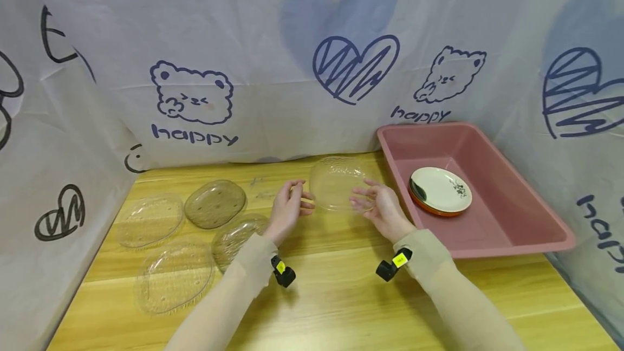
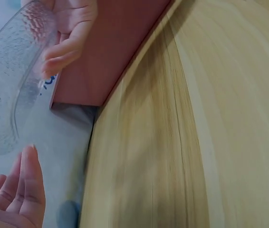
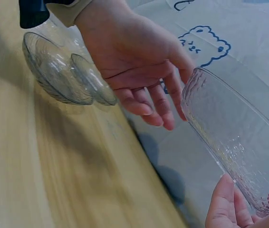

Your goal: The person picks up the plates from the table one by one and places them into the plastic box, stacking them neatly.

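Note:
A clear textured plate (image 1: 336, 186) is held up off the table between the two hands, near the back wall. My right hand (image 1: 382, 207) grips its right edge, fingers below and thumb above; in the left wrist view, that hand (image 2: 70, 35) shows at the top, partly behind the clear plate. My left hand (image 1: 287, 207) is beside the plate's left edge, with its fingers extended. In the right wrist view the left hand's (image 3: 141, 71) thumb is near the rim; whether it touches is unclear.
Several clear and smoky plates (image 1: 215, 204) lie at the table's left. At the right, a pink bin (image 1: 507, 188) holds a small stack of plates (image 1: 441, 191), a white one with a dark pattern on top. Printed cloth (image 1: 273, 69) hangs around the wooden table (image 1: 336, 286).

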A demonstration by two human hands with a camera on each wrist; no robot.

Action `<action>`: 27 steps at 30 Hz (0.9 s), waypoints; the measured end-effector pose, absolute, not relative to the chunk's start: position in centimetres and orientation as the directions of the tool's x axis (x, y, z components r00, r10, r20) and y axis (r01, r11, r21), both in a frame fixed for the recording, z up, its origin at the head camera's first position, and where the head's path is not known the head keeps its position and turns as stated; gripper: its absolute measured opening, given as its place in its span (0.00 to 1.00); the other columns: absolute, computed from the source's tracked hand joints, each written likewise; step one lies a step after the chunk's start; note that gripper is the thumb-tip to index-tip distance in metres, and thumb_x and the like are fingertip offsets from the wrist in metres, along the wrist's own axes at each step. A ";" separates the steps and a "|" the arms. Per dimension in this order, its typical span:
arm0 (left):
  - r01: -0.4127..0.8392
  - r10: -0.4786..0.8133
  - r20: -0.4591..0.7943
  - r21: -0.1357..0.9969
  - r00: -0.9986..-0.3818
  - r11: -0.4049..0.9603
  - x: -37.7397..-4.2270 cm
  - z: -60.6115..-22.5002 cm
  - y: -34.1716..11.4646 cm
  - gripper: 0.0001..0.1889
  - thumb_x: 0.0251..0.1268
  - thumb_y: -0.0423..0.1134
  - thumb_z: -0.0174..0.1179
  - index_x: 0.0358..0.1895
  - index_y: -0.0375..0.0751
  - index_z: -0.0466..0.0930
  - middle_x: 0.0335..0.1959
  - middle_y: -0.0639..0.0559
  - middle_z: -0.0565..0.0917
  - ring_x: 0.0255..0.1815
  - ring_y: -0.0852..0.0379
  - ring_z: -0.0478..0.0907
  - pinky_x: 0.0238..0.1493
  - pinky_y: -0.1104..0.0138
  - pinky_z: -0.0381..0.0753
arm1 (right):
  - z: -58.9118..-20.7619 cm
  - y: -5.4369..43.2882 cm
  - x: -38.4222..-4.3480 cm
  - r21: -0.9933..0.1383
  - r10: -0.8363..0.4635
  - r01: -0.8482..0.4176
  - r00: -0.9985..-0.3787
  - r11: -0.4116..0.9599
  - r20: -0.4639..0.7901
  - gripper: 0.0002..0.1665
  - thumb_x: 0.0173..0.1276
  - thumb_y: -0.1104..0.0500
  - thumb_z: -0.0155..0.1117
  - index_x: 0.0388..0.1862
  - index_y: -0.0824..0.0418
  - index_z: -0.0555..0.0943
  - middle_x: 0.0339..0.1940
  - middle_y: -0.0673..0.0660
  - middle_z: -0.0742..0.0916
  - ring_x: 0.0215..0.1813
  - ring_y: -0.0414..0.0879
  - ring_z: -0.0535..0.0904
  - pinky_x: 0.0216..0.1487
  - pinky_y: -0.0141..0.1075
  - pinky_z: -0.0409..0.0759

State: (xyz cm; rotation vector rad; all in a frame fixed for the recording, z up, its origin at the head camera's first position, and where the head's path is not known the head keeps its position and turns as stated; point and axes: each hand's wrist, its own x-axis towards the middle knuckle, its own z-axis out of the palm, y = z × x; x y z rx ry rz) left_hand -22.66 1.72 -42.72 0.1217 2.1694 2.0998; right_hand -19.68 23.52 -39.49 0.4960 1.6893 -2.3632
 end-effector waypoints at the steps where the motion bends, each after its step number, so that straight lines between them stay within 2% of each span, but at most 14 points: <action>1: -0.011 0.137 -0.016 0.999 -0.990 0.037 -22.7 -42.7 1.8 0.21 0.83 0.44 0.40 0.67 0.37 0.70 0.42 0.40 0.85 0.31 0.59 0.85 0.39 0.62 0.91 | -39.2 23.7 -19.7 -0.880 0.039 0.342 -0.926 -0.328 -0.374 0.37 0.75 0.65 0.31 0.83 0.56 0.49 0.77 0.69 0.66 0.69 0.59 0.74 0.59 0.36 0.81; 4: 0.028 0.137 0.020 0.998 -0.990 0.051 -22.8 -42.6 2.3 0.20 0.82 0.42 0.41 0.67 0.37 0.71 0.43 0.37 0.85 0.32 0.59 0.85 0.41 0.60 0.90 | -38.5 24.3 -20.0 -0.886 0.054 0.333 -0.928 -0.324 -0.369 0.36 0.76 0.65 0.31 0.83 0.56 0.50 0.77 0.68 0.67 0.70 0.58 0.74 0.55 0.32 0.83; 6: 0.056 0.145 0.046 0.996 -0.988 0.067 -22.8 -42.5 2.6 0.19 0.82 0.41 0.41 0.66 0.37 0.71 0.45 0.35 0.85 0.35 0.55 0.86 0.43 0.60 0.90 | -38.0 24.8 -20.1 -0.890 0.062 0.326 -0.930 -0.320 -0.363 0.35 0.77 0.65 0.31 0.83 0.56 0.49 0.77 0.67 0.67 0.68 0.56 0.76 0.54 0.30 0.83; 10: 0.119 0.173 0.101 0.988 -0.980 0.096 -22.7 -42.1 3.5 0.18 0.82 0.40 0.42 0.64 0.38 0.72 0.46 0.34 0.85 0.41 0.42 0.86 0.45 0.60 0.89 | -37.0 26.0 -20.2 -0.901 0.070 0.313 -0.935 -0.300 -0.348 0.35 0.78 0.64 0.30 0.83 0.55 0.47 0.74 0.65 0.70 0.55 0.46 0.82 0.56 0.31 0.81; 13: 0.168 0.201 0.144 0.980 -0.969 0.108 -22.6 -41.7 4.2 0.17 0.81 0.39 0.42 0.64 0.38 0.73 0.45 0.33 0.84 0.45 0.36 0.84 0.47 0.56 0.89 | -36.2 27.0 -20.1 -0.907 0.078 0.298 -0.939 -0.297 -0.334 0.35 0.78 0.63 0.31 0.83 0.56 0.48 0.66 0.60 0.75 0.47 0.40 0.84 0.57 0.31 0.81; 15: 0.204 0.220 0.174 0.971 -0.960 0.124 -22.6 -41.4 4.6 0.17 0.81 0.38 0.42 0.63 0.38 0.73 0.45 0.34 0.85 0.44 0.38 0.84 0.49 0.52 0.88 | -35.8 27.7 -20.1 -0.907 0.086 0.291 -0.940 -0.304 -0.330 0.35 0.78 0.63 0.31 0.83 0.56 0.49 0.63 0.57 0.78 0.45 0.40 0.84 0.56 0.31 0.81; 17: 0.239 0.234 0.203 0.961 -0.951 0.139 -22.5 -41.0 5.2 0.17 0.81 0.38 0.42 0.62 0.38 0.74 0.45 0.35 0.85 0.42 0.43 0.85 0.49 0.52 0.88 | -35.5 28.5 -20.2 -0.904 0.093 0.282 -0.941 -0.321 -0.326 0.35 0.78 0.63 0.32 0.83 0.56 0.49 0.54 0.52 0.81 0.44 0.40 0.85 0.55 0.31 0.82; 20: 0.295 0.251 0.252 0.943 -0.935 0.156 -22.4 -40.6 6.2 0.16 0.80 0.36 0.43 0.60 0.38 0.76 0.44 0.38 0.86 0.41 0.48 0.85 0.47 0.56 0.88 | -35.1 29.6 -20.3 -0.895 0.094 0.273 -0.941 -0.352 -0.324 0.35 0.78 0.63 0.32 0.83 0.56 0.48 0.47 0.49 0.83 0.46 0.42 0.84 0.56 0.31 0.82; 27: 0.380 0.297 0.320 0.909 -0.900 0.171 -21.6 -40.1 8.7 0.15 0.78 0.35 0.45 0.56 0.37 0.78 0.43 0.39 0.87 0.43 0.47 0.85 0.44 0.67 0.86 | -34.5 32.6 -20.3 -0.881 0.077 0.270 -0.943 -0.388 -0.323 0.36 0.79 0.64 0.31 0.84 0.53 0.45 0.46 0.47 0.84 0.55 0.43 0.80 0.58 0.33 0.81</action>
